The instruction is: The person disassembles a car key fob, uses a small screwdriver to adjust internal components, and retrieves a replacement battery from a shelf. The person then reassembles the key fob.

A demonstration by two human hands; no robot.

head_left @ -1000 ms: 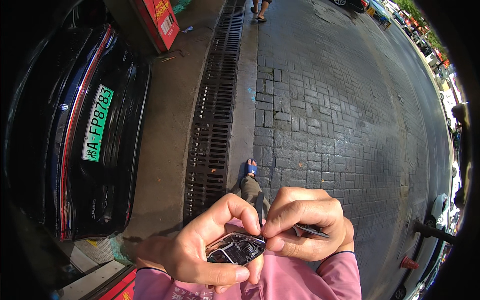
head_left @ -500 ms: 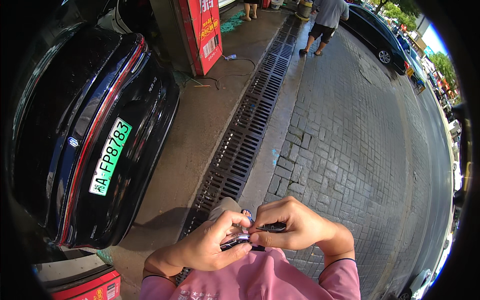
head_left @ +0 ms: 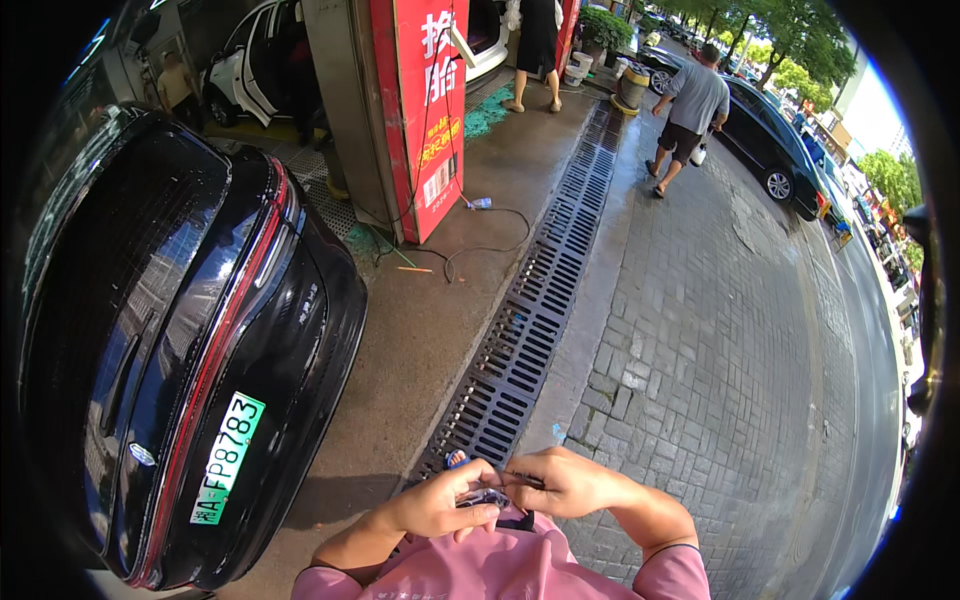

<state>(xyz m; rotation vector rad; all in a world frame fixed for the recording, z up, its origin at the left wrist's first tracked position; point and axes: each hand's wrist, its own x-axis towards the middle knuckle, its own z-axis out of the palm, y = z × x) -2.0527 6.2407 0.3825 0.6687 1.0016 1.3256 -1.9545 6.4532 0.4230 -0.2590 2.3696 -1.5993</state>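
Observation:
My left hand (head_left: 440, 505) and my right hand (head_left: 568, 482) meet in front of my pink shirt (head_left: 490, 565). The left fingers are curled round a small dark, shiny object (head_left: 487, 497) with a silvery edge, too small and covered to name. Pinched in the right fingers is a slim black piece (head_left: 528, 482), its far end against or close to the object in the left hand. Whether the two pieces are joined I cannot tell.
A wet black car (head_left: 280, 400) stands close on my left. A metal drain grate (head_left: 505, 385) runs ahead, beside grey paving (head_left: 690, 370). Cables lie by a red sign pillar (head_left: 420, 130). A person in grey (head_left: 697, 95) walks ahead near another dark car (head_left: 765, 140).
The view has tilted up, so the car, pillar and grate sit lower in the picture. Both hands remain together at the small objects. The person in grey has stepped on, now showing a white container.

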